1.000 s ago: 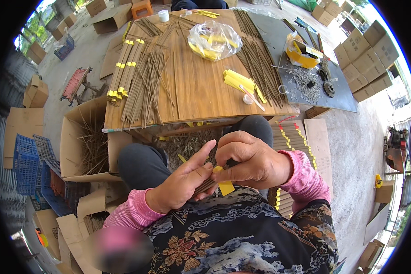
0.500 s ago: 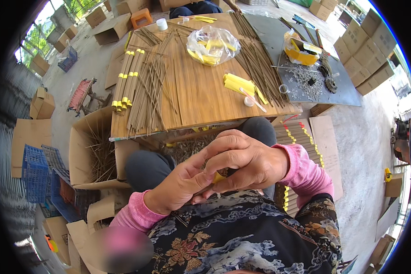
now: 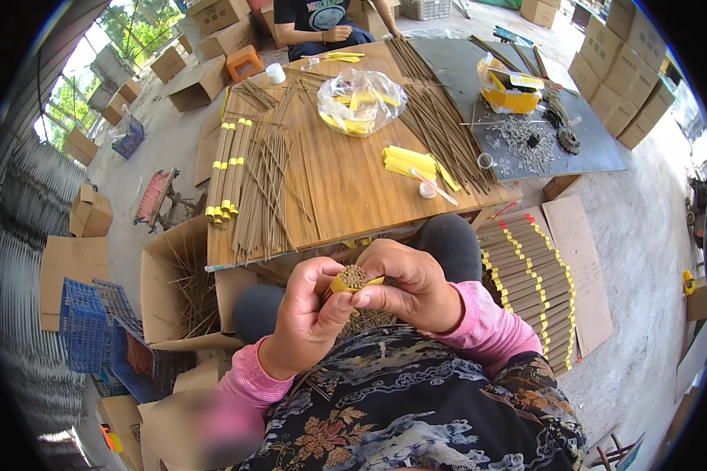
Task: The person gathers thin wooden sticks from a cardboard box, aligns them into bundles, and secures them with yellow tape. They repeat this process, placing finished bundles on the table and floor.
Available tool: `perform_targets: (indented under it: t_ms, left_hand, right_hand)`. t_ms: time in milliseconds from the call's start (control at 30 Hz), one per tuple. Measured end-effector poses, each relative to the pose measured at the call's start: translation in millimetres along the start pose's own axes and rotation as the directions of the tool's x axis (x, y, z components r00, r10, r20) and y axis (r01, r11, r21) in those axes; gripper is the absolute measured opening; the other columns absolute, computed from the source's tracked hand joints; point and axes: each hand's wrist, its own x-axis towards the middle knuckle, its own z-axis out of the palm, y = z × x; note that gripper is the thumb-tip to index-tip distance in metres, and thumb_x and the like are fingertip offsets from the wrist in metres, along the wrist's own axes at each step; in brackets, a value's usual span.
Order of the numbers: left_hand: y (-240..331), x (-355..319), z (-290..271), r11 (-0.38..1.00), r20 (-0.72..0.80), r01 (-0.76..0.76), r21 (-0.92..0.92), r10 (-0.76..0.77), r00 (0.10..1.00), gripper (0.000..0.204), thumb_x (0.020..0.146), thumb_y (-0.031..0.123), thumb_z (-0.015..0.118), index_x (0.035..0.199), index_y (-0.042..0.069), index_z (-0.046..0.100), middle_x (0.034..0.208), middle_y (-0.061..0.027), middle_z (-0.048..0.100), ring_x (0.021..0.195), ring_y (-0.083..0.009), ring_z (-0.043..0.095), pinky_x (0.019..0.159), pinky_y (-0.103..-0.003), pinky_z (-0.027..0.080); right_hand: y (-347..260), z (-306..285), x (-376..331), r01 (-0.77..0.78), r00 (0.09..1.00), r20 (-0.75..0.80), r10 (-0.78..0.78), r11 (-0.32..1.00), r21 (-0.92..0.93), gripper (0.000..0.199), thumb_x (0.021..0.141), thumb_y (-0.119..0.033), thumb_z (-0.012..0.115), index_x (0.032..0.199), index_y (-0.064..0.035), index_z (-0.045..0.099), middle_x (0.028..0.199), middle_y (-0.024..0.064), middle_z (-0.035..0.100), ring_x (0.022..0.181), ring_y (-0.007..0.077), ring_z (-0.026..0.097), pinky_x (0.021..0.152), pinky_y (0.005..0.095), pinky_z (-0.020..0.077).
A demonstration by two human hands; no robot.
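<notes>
In front of my lap, my left hand (image 3: pixel 300 318) closes round a bundle of thin brown incense sticks (image 3: pixel 353 275), its round end turned up toward me. A yellow paper strip (image 3: pixel 339 286) wraps round the bundle just below that end. My right hand (image 3: pixel 420 289) pinches the loose end of the strip at the bundle's right side, thumb and forefinger together. The rest of the bundle is hidden behind my hands. On the wooden table (image 3: pixel 334 200) beyond lie loose incense sticks (image 3: pixel 263 192), finished bundles with yellow bands (image 3: pixel 226 169) and spare yellow paper strips (image 3: pixel 408 162).
A clear plastic bag (image 3: pixel 361 102) and a small white pot (image 3: pixel 427 190) with a spatula stand on the table. To the left is a cardboard box (image 3: pixel 161 290) of sticks; to the right, banded bundles (image 3: pixel 530 279) lie on cardboard. A person (image 3: pixel 322 23) sits across the table.
My hands have turned and drawn apart a little, bringing the bundle's end and yellow strip into sight. The view has tilted up, showing more of the person opposite.
</notes>
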Motion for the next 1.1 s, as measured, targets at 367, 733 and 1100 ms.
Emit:
perform_targets:
  t_ms: [367,733,1100]
  left_hand:
    - [3,4,-9,0.979,0.234,-0.003,-0.203,0.051,0.971,0.034,0.091,0.025,0.045,0.113,0.001,0.037,0.081,-0.0039,0.051,0.064,-0.0057,0.045,0.054,-0.018,0.039]
    - [-1,24,-19,0.953,0.424,0.060,-0.296,0.075,0.902,0.032,0.092,0.027,0.041,0.109,0.000,0.044,0.080,-0.0051,0.054,0.060,-0.0059,0.049,0.051,-0.019,0.040]
    - [-5,31,-24,0.995,0.409,0.057,-0.080,-0.020,0.912,0.045,0.090,0.035,0.044,0.112,-0.004,0.048,0.095,-0.0081,0.054,0.084,-0.0115,0.050,0.074,-0.024,0.042]
  right_hand:
    - [-2,-13,11,0.240,0.965,0.115,-0.234,0.970,-0.042,0.018,0.075,-0.018,0.067,0.069,-0.0064,0.055,0.070,0.0046,0.055,0.066,0.0229,0.053,0.062,0.0327,0.0410]
    - [7,-18,17,0.206,0.979,0.010,-0.206,0.975,-0.077,0.042,0.060,-0.035,0.077,0.081,-0.0069,0.054,0.076,0.0043,0.056,0.067,0.0220,0.054,0.060,0.0300,0.0413]
    - [7,-16,15,0.179,0.982,-0.029,-0.185,0.974,-0.142,0.046,0.062,-0.031,0.077,0.094,-0.0044,0.056,0.085,0.0074,0.057,0.075,0.0235,0.056,0.064,0.0298,0.0448]
